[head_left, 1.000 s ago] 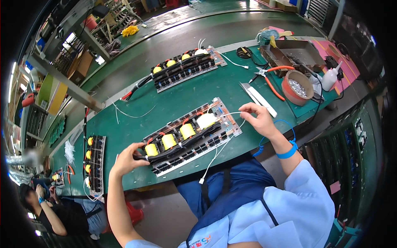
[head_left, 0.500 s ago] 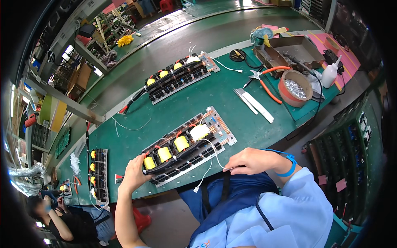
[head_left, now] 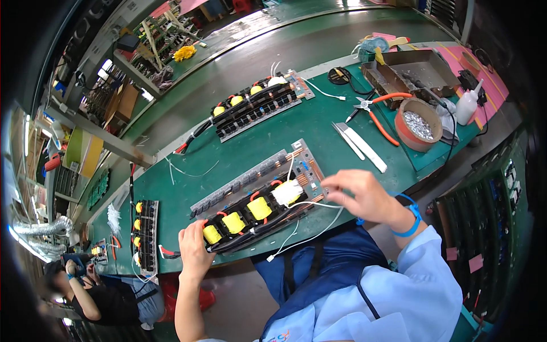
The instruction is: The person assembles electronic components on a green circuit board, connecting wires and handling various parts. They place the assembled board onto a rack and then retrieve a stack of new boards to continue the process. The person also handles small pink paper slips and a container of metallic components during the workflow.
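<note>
A long circuit board assembly (head_left: 246,227) with yellow-wrapped coils and grey heat sinks lies before me at the table's near edge, tipped toward me. My left hand (head_left: 195,251) grips its left end beside the last yellow coil. Over the right end, my right hand (head_left: 364,196) hovers with thumb and fingers apart, nothing visible between them. A thin white wire (head_left: 322,232) loops from the white-covered coil (head_left: 286,194) to just below that hand. It runs back to a small white connector (head_left: 270,258) hanging past the table edge.
Similar assemblies lie farther back (head_left: 259,108) and at left (head_left: 149,236). White tweezers (head_left: 364,151), orange-handled cutters (head_left: 383,126), a round tub of metal bits (head_left: 419,125), a soldering iron (head_left: 421,85) and a white squeeze bottle (head_left: 468,105) are at right. A seated person (head_left: 108,296) is at lower left.
The assembly has tipped toward me, showing more of its far heat sink. My right hand has let go of the white wire and moved up and right. My left hand keeps its hold.
</note>
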`<state>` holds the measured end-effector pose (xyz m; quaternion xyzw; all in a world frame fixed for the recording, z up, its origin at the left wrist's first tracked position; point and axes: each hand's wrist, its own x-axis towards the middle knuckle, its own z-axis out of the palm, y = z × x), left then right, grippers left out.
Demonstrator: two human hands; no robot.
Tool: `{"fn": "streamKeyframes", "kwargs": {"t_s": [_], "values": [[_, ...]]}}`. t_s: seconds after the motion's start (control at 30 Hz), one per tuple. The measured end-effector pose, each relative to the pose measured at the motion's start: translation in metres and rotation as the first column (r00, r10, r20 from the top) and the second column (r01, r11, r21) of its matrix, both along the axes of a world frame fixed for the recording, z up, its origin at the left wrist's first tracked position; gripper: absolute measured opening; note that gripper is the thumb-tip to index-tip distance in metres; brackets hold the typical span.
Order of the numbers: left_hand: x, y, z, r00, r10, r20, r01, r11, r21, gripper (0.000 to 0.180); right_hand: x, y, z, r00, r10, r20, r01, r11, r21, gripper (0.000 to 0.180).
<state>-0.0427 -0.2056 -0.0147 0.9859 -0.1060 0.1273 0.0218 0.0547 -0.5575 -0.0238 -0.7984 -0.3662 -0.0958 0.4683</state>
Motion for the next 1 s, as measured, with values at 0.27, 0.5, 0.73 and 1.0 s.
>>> {"fn": "streamKeyframes", "kwargs": {"t_s": [0.27,0.5,0.73,1.0], "values": [[-0.025,-0.007,-0.008,0.985,0.063,0.161,-0.071,0.996,0.045,0.059,0.053,0.043,-0.01,0.924,-0.096,0.371,0.128,0.99,-0.063,0.021],[-0.036,-0.014,-0.01,0.967,0.11,0.228,-0.108,0.994,-0.022,0.06,0.046,0.041,-0.003,0.863,-0.091,0.497,0.12,0.992,-0.026,0.016],[-0.041,-0.011,-0.019,0.931,0.085,0.354,-0.109,0.993,0.049,0.045,0.038,0.043,-0.004,0.849,-0.142,0.509,0.147,0.989,0.031,0.017],[-0.047,-0.012,-0.027,0.904,0.082,0.419,-0.105,0.994,0.032,0.041,0.035,0.044,0.003,0.815,-0.089,0.572,0.109,0.994,-0.001,0.021]]}}
